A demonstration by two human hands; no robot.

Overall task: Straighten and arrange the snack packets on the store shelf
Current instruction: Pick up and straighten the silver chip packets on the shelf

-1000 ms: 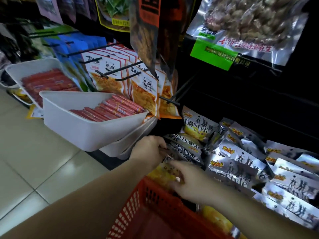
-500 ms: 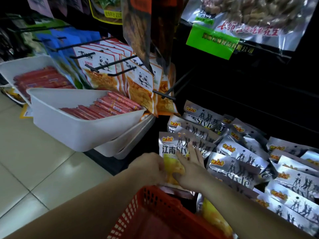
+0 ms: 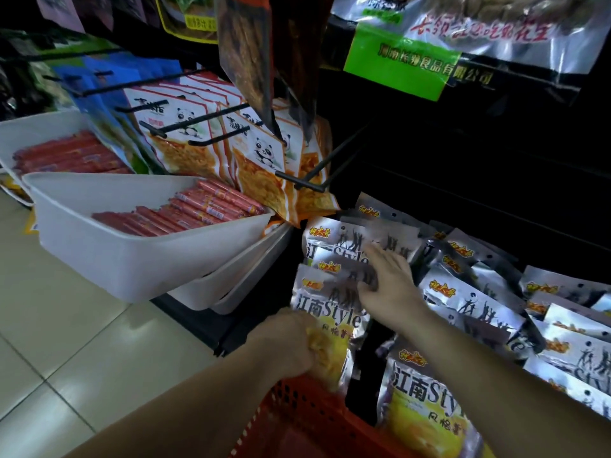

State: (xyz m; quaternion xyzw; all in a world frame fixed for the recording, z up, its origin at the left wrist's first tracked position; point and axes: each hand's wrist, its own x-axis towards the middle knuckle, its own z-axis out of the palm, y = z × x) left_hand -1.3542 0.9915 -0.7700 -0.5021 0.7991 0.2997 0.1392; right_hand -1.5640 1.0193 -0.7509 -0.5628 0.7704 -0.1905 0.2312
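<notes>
**Q:** What lies far up and left of the red basket [image 3: 297,421]?
**A:** A white tub [image 3: 132,269] holding red sausage sticks [image 3: 185,216]. Panda-printed packets [image 3: 261,153] hang on black hooks above the basket, nearer its middle.

**Q:** Where is your left hand [image 3: 287,342]?
**A:** Just above the basket's near rim. Its fingers are curled round the yellow lower part of a silver snack packet [image 3: 330,309], which it holds upright and facing you.

**Q:** And your right hand [image 3: 393,289]?
**A:** Above the basket and right of the held packet. Its fingers are straight and spread, lying flat on a stack of matching silver packets [image 3: 334,239] directly behind the held one. It grasps nothing.

**Q:** What is to the right of the basket?
**A:** One more silver packet [image 3: 426,391] stands just beside the basket's right edge. Up and right of the basket, many silver packets [image 3: 469,292] lean in overlapping, uneven rows on the dark shelf [image 3: 463,200].
</notes>
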